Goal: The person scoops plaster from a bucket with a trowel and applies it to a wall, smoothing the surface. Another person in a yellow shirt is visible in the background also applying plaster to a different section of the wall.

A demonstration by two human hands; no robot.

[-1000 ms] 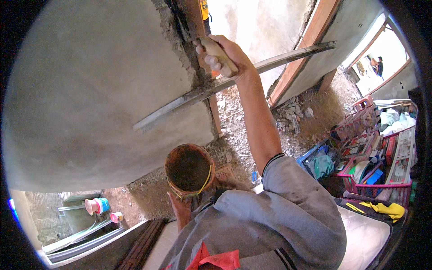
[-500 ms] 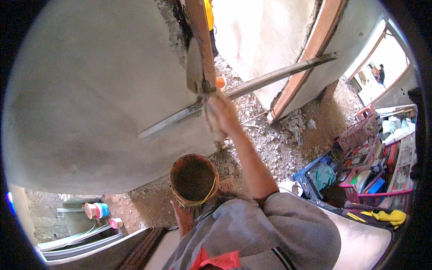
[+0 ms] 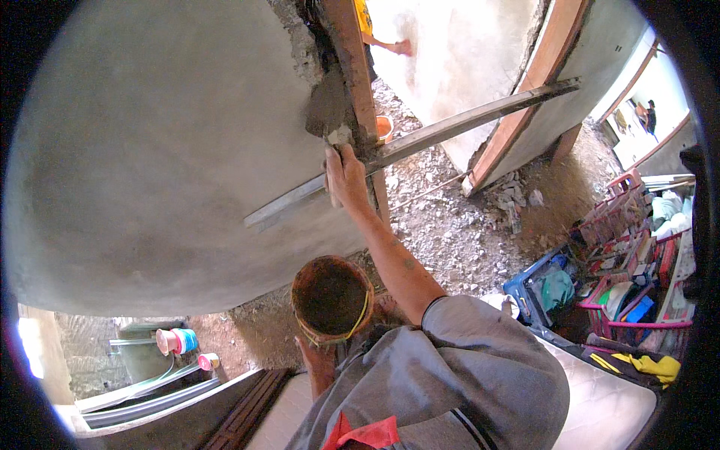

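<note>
My right hand (image 3: 346,178) is closed round a trowel (image 3: 332,198) against the edge of the grey plastered wall (image 3: 172,150). Its blade blends with a dark, wet-looking patch of mortar (image 3: 328,101) beside the wooden door frame (image 3: 360,82), so its outline is hard to make out. Low in front of me, my left hand (image 3: 318,361) supports a round, dirt-stained bucket (image 3: 298,304) with a yellow handle from below. Its inside is dark, with grey material in it. A long straight bar (image 3: 472,120) slants across the doorway and along the wall, just by my right hand.
Rubble (image 3: 435,217) covers the ground past the doorway, where an orange bucket (image 3: 384,127) stands. A co-worker's hand (image 3: 403,47) touches the far wall. Crates of items (image 3: 637,322) sit at right. Small pots (image 3: 176,341) and long pale strips lie at lower left.
My right hand has shifted slightly left with the trowel, whose blade no longer stands out clearly. The co-worker's arm has come into sight. My left hand still holds the bucket.
</note>
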